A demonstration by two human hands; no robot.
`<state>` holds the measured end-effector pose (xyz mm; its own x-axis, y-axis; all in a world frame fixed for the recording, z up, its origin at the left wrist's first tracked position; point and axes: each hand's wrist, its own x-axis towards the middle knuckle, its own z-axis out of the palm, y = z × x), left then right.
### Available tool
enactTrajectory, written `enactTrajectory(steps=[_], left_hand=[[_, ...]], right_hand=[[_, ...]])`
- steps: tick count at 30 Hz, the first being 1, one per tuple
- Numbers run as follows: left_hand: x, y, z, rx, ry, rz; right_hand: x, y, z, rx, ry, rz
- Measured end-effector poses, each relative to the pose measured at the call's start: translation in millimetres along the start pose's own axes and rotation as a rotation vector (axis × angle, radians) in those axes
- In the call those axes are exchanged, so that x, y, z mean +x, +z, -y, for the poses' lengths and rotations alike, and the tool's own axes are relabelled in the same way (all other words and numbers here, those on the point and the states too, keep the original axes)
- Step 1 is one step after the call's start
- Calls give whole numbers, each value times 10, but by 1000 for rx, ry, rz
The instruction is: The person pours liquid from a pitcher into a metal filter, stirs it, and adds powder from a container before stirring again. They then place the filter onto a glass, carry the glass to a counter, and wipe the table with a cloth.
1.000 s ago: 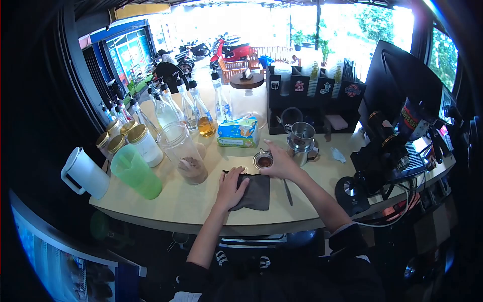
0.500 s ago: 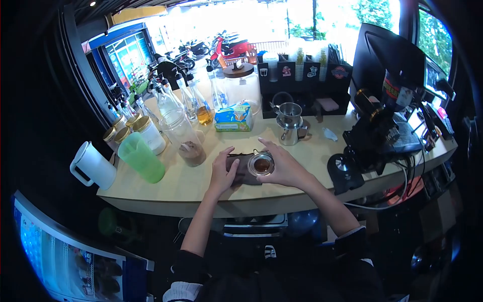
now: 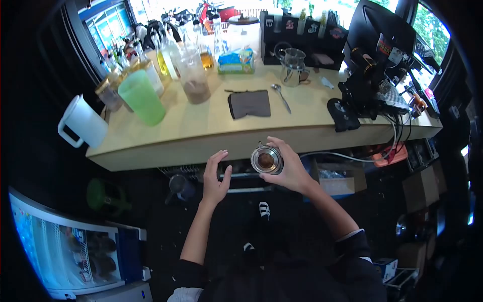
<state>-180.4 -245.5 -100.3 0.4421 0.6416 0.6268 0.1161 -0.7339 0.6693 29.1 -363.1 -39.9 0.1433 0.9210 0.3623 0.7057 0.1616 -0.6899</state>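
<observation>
My right hand (image 3: 290, 172) grips a small round metal cup (image 3: 265, 160) from its right side, fingers and thumb curved about the rim. Brown liquid shows inside, and a small metal piece juts from the far side of the rim. The cup is held in the air in front of the counter's near edge. To its left, my left hand (image 3: 216, 182) is open and empty, thumb apart from the fingers. Beyond both hands, a folded dark grey cloth (image 3: 250, 104) lies on the counter, with a metal spoon (image 3: 283, 99) to its right.
On the wooden counter (image 3: 173, 122) stand a green jug (image 3: 142, 98), a white pitcher (image 3: 86, 122), a clear container with brown contents (image 3: 195, 83) and several bottles. A metal pot (image 3: 292, 70), tissue pack (image 3: 236, 61) and black machine (image 3: 365, 90) stand farther back. A glass-fronted fridge (image 3: 75, 241) is lower left.
My right hand has lifted the metal cup off the cloth and drawn it toward me, past the counter edge. My left hand has come back too. The view has tilted down, and the spoon now shows.
</observation>
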Motion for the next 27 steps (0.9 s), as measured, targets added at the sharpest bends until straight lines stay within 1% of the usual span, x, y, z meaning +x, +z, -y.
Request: enactTrajectory(steps=[2,5,6,9,11,13,14,15,17,18,20,21,22,23,25,26,27], left_hand=[[-253,8,29,-21,-100,-8],[-647,64,176,-1,-166,13],[-751,81,199,-1,-186,22],[-1051,131,329,10,-261,46],[-1222,190,425,3,-302,46],[-1370,290,586,19,-358,43],[-1435,347,660,18,-403,59],[-1467,402,725,19,-411,66],[-1519,535,868,4,-441,102],[-1559,609,968,5,-432,107],[-1598,727,1069,0,-451,117],[-1598,772,1100,-8,-463,122],[-1602,803,1118,-4,-460,135],[-1621,820,1145,1,-470,143],[-1651,834,1188,31,-454,172],[-1657,821,1205,32,-462,174],[-1662,806,1219,42,-474,167]], right_hand=[[-229,99,-26,24,16,-18],[-594,244,-212,22,100,34],[-701,307,-305,-8,104,24],[-1010,553,-714,0,160,31],[-1114,754,-1081,12,150,35],[-1096,966,-1490,9,176,51],[-1057,1093,-1700,-9,158,35],[-1009,1225,-1890,-5,168,38],[-814,1489,-2304,-33,267,21],[-685,1645,-2540,-50,284,19],[-418,1934,-2918,-198,244,-5],[-248,2009,-2965,-301,274,49],[-155,2120,-3051,-550,213,99],[-59,2272,-3206,-541,221,107],[72,2581,-3517,-1063,63,389],[99,2631,-3475,-1059,62,396],[129,2650,-3408,-1129,10,425]])
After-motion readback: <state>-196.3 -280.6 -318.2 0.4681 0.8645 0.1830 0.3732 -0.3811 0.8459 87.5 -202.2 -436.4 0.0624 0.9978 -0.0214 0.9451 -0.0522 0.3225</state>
